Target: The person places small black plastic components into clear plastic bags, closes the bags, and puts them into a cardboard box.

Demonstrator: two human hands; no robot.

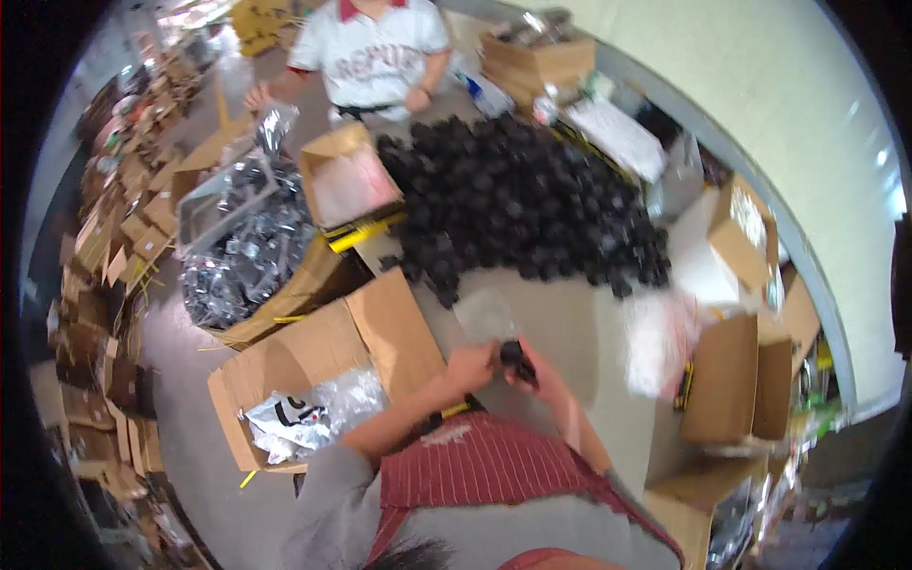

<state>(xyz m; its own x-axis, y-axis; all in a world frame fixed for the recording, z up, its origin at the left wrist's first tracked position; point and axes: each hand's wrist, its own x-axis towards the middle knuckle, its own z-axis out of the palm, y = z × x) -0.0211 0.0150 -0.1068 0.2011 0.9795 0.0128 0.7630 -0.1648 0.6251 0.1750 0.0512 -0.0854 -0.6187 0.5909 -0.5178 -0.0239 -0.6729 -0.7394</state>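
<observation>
"On the near side of the black heap (pixel 532 204), what do your hands have?"

"Your right hand (pixel 529 367) has its fingers closed around a small black piece (pixel 514 354), over the bench (pixel 570 332) and just short of the heap. Your left hand (pixel 472 368) is close beside it, fingers curled; blur hides whether they grip anything. A clear plastic bag (pixel 484 315) shows between that hand and the heap, but I cannot tell if you have its edge."

"How should the piece handle?"

"Probably light and stiff, with smooth sides that could turn in your grasp. Hold it across its middle, thumb against fingertips, rather than by one end. It hardly looks fragile, though its finish might scuff. The bag would be limp and slippery, so take it at the rim."

"And around the heap?"

"Left of it and nearer you, an open carton (pixel 285 353) holds plastic bags (pixel 347 399). Beyond it stands a co-worker (pixel 375 59)."
</observation>
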